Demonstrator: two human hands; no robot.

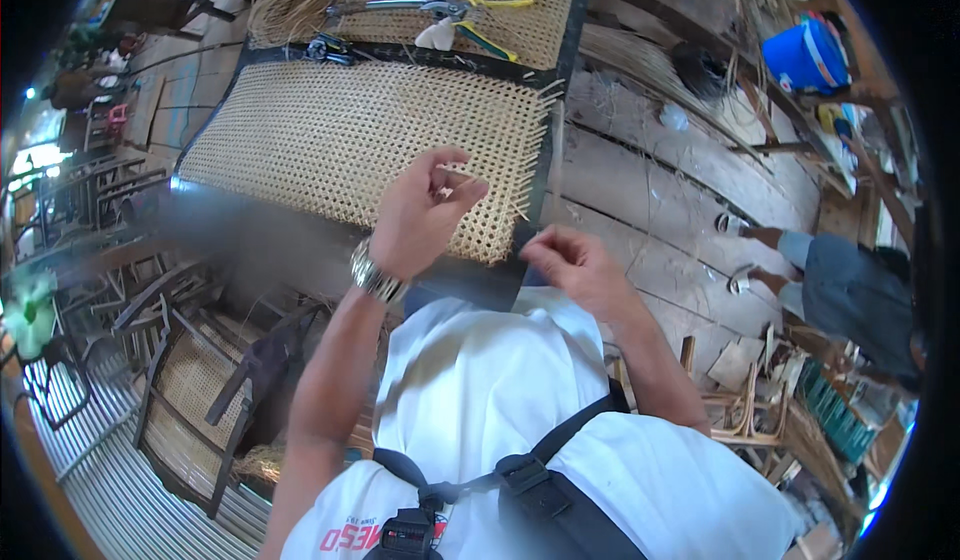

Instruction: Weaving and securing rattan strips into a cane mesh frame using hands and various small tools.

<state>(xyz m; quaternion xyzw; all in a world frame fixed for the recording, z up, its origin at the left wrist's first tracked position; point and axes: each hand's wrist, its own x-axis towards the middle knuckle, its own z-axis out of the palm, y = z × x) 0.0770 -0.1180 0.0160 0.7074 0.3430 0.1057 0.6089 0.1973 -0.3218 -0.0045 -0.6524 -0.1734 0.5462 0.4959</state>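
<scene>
A woven cane panel [330, 125] lies within a dark frame [546, 160] in front of me, with loose strand ends sticking out along its right edge. Over the panel's near right part, my left hand [418, 218] curls its fingers and thumb around what looks like a thin, pale cane strand [462, 172]. A watch [374, 272] circles that wrist. My right hand [580, 268] is just off the frame's near right corner, thumb and fingertips pinched together. Whatever lies between those fingertips is too small to make out.
Yellow-handled cutters [500, 2], other pliers [325, 50] and a bundle of cane strands [290, 5] lie at the far side. Wooden chair frames [190, 400] crowd the left. Rightward on the plank floor are a blue bucket [806, 57] and another person's legs [795, 250].
</scene>
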